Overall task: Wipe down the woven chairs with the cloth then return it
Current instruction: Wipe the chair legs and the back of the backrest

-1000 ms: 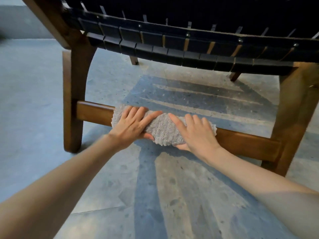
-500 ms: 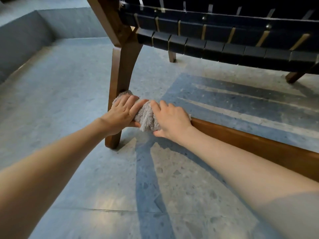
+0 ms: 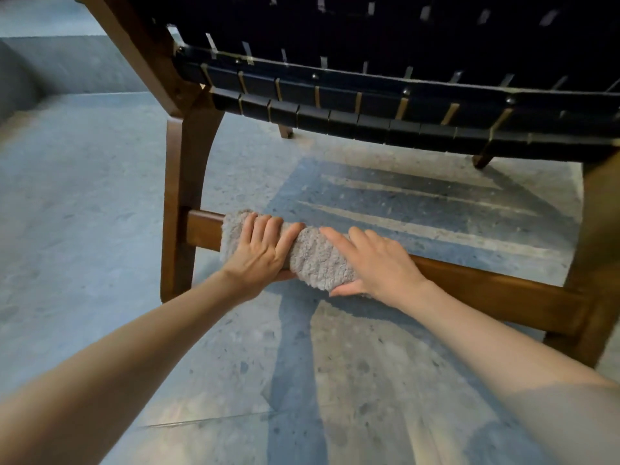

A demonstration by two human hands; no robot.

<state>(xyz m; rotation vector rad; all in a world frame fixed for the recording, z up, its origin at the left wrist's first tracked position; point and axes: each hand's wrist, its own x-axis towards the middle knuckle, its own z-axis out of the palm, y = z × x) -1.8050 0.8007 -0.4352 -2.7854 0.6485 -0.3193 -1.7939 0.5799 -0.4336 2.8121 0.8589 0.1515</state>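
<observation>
A grey fluffy cloth [image 3: 313, 256] is wrapped over the low wooden crossbar [image 3: 486, 286] of a chair with a black woven seat [image 3: 385, 105]. My left hand [image 3: 260, 253] grips the cloth's left end, fingers over the top of the bar and thumb below. My right hand [image 3: 372, 263] grips its right end the same way, thumb under the bar. A short stretch of bare bar shows between the cloth and the left leg [image 3: 183, 196].
The chair's right front leg [image 3: 597, 263] stands at the frame's right edge, and two back legs [image 3: 285, 130] show under the seat. A speckled stone floor [image 3: 100, 229] spreads all around, with a low grey wall [image 3: 67, 65] at the far left.
Both hands slid the cloth left along the bar to the left leg, then back right a little and apart, so the cloth is stretched out again.
</observation>
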